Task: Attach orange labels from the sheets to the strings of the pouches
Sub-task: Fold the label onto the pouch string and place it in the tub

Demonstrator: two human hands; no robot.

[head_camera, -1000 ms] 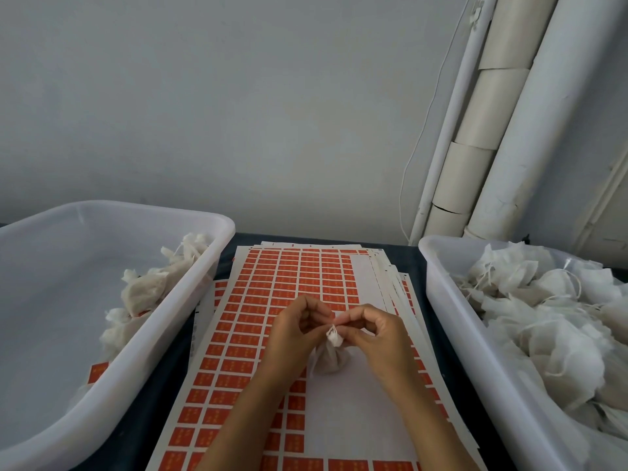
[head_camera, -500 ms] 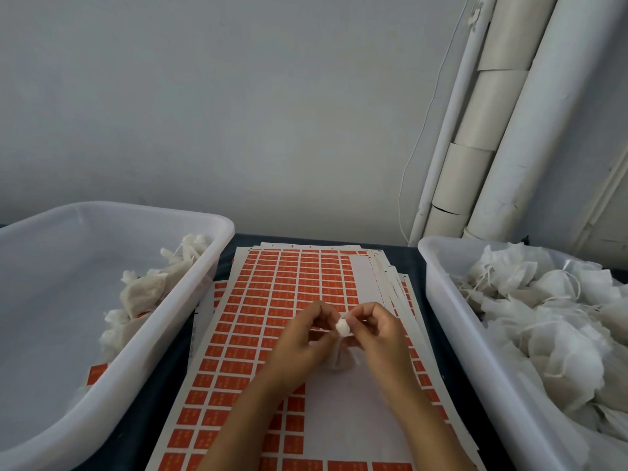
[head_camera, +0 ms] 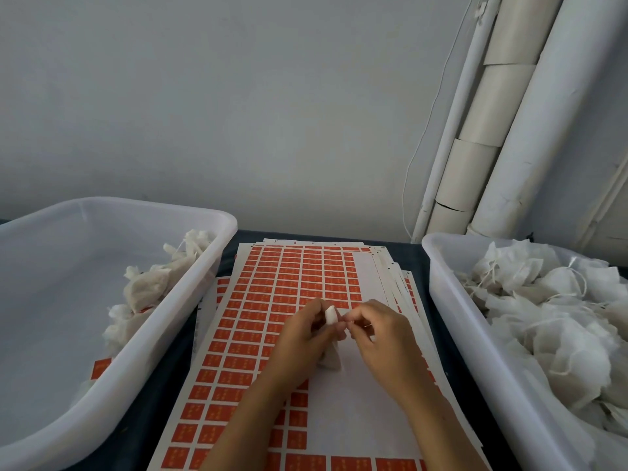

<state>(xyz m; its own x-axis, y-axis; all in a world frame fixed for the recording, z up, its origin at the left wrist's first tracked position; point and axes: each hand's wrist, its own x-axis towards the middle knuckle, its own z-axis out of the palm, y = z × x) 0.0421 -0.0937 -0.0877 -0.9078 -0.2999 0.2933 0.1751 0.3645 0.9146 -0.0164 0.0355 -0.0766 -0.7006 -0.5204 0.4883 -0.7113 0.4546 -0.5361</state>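
A stack of label sheets with rows of orange labels lies in the middle of the dark table. Above it, my left hand pinches a small white label piece with its pale back facing me, and a white mesh pouch hangs below the fingers. My right hand sits just right of it, fingertips pinched at the pouch's thin string, close to the left fingers. The lower right part of the top sheet is bare white where labels are gone.
A translucent white tub on the left holds a few pouches with orange labels. A matching tub on the right is heaped with white pouches and strings. White pipes run up the wall behind.
Both hands have stayed together over the sheet, shifting slightly up and left. The white label piece has turned between the fingertips, and the pouch now hangs lower beneath my left hand.
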